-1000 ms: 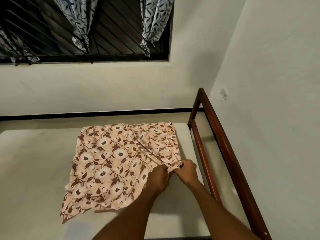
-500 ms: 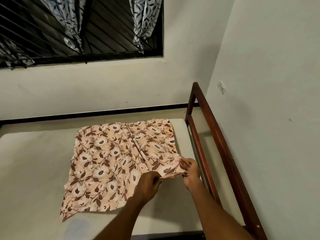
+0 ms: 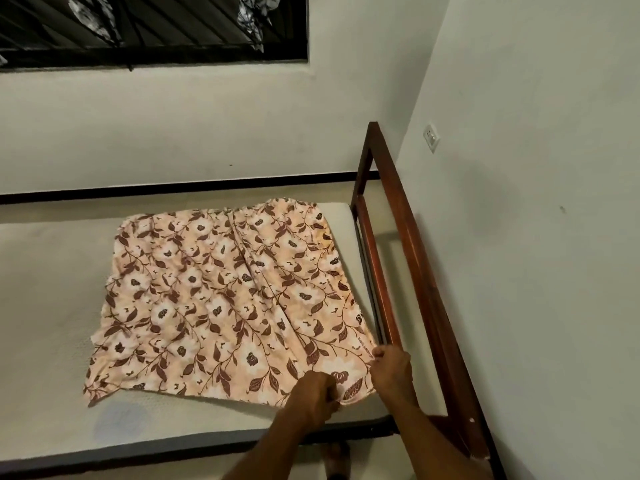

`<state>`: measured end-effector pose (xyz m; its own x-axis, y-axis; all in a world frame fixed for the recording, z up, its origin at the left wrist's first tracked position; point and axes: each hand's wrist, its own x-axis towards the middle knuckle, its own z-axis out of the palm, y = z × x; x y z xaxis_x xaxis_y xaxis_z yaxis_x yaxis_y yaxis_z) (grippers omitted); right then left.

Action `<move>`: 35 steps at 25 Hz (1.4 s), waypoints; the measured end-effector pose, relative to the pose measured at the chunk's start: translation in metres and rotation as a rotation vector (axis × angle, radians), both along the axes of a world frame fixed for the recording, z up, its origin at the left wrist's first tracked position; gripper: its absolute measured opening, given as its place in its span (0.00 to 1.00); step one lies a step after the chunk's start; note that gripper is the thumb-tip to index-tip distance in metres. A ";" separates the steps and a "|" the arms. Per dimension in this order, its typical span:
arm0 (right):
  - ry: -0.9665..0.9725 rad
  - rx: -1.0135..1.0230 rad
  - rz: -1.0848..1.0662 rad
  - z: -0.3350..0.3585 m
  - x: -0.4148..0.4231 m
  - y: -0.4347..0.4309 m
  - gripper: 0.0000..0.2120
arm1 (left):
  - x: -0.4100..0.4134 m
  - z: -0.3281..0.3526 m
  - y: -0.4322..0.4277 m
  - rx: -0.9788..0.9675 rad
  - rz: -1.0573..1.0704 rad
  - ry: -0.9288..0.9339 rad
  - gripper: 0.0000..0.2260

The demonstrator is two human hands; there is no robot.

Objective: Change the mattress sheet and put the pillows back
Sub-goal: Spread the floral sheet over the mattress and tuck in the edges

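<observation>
Mattress (image 3: 52,271) — bare, pale, on the bed. Floral sheet (image 3: 214,299) — folded, lying flat on the mattress toward the wooden bed rail (image 3: 412,258). Left hand (image 3: 317,393) pinches the near edge; right hand (image 3: 393,367) grips the near right corner, fingers curled over cloth. Step judged: opening the fresh sheet. Next move calls for drawing the corner out and spreading. No pillows in view.
</observation>
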<state>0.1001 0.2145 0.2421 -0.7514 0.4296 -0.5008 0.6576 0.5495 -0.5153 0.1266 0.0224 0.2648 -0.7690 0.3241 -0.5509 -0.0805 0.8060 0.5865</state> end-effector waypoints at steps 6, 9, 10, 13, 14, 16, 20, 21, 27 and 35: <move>-0.159 0.236 0.210 -0.038 0.038 0.040 0.08 | 0.018 -0.029 0.053 -0.134 -0.097 -0.150 0.12; -0.170 0.257 0.246 -0.043 0.045 0.047 0.09 | 0.026 -0.035 0.063 -0.181 -0.112 -0.152 0.10; -0.161 0.277 0.244 -0.042 0.045 0.047 0.08 | 0.027 -0.039 0.065 -0.196 -0.107 -0.154 0.10; -0.099 0.386 0.321 -0.043 0.045 0.043 0.06 | 0.025 -0.040 0.068 -0.211 -0.081 -0.174 0.08; -0.095 0.379 0.333 -0.044 0.046 0.040 0.06 | 0.024 -0.042 0.068 -0.219 -0.076 -0.177 0.09; -0.090 0.299 0.298 -0.048 0.046 0.031 0.06 | 0.021 -0.044 0.067 -0.241 -0.072 -0.182 0.13; -0.074 0.040 0.013 -0.056 0.039 0.024 0.05 | 0.014 -0.042 0.060 -0.260 -0.083 -0.203 0.11; -0.071 -0.004 -0.042 -0.058 0.038 0.025 0.07 | 0.013 -0.042 0.058 -0.256 -0.084 -0.202 0.11; -0.074 0.056 -0.070 -0.059 0.037 0.031 0.10 | 0.023 -0.048 0.048 -0.265 -0.122 -0.190 0.10; 0.014 0.346 0.320 -0.057 0.043 0.033 0.08 | 0.021 -0.063 0.056 -0.265 -0.135 -0.153 0.11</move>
